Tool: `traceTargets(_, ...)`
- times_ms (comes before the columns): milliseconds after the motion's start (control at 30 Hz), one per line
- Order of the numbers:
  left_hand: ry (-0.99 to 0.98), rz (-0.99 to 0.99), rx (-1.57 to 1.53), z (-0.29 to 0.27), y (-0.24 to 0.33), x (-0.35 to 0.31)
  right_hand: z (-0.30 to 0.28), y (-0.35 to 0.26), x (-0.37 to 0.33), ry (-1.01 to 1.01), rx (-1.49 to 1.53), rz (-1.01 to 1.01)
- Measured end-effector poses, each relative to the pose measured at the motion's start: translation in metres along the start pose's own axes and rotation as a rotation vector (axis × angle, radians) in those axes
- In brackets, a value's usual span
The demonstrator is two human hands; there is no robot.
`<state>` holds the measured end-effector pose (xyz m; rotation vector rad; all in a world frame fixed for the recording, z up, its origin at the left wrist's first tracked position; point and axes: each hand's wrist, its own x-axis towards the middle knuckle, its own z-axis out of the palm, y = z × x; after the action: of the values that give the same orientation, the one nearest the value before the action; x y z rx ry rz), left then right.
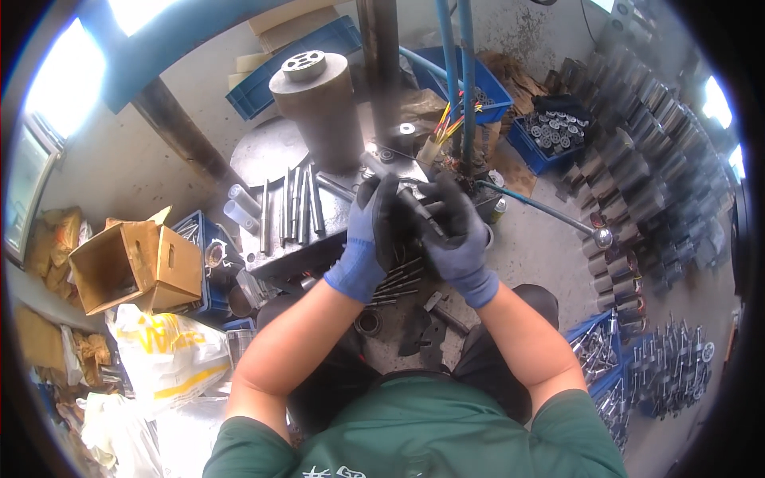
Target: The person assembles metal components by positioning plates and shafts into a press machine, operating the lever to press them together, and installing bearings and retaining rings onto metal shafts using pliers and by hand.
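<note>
Both my hands wear blue gloves with black palms and meet above a metal work plate [271, 151]. My left hand [368, 231] and my right hand [454, 231] together grip a grey metal rod [389, 177] that slants up to the left out of the fingers. Several thin dark pins [398, 283] lie just below my hands. Beyond my left hand, several longer steel rods [299, 203] lie side by side on the plate. A large grey metal cylinder [319, 107] with holes in its top stands behind them.
An open cardboard box [135, 263] and a white and yellow plastic bag [163, 350] sit at the left. Blue crates [295, 60] stand at the back, one [554, 135] holding round metal parts. Rows of grey cylinders [637, 159] line the right. Blue trays of shafts [669, 366] lie lower right.
</note>
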<state>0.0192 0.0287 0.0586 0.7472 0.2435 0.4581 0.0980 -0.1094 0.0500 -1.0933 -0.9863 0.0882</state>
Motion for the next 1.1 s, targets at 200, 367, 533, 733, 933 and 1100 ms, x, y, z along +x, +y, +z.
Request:
traceTargets(200,0.053,0.159,-0.172,-0.030,0.007,-0.019,0.012,-0.004,0.010,-0.251,-0.203,0.073)
traceTargets(367,0.092,0.253,0.045,-0.050,0.019,-0.020,-0.016,0.066,0.048,-0.518,-1.043,-0.031)
traceTargets(533,-0.209,-0.144,-0.443,-0.039,0.039,-0.029,-0.013,0.108,0.057,-0.685,-1.237,0.205)
traceTargets(733,0.165,-0.092,-0.124,-0.047,0.035,-0.028,-0.009,0.117,0.075,-0.693,-1.168,0.239)
traceTargets(933,0.197,-0.067,-0.261,-0.043,0.035,-0.024,-0.009,0.109,0.068,-0.574,-1.064,0.078)
traceTargets(1100,0.151,0.057,-0.067,-0.026,0.042,-0.041,-0.021,0.060,0.066,-0.141,0.093,0.538)
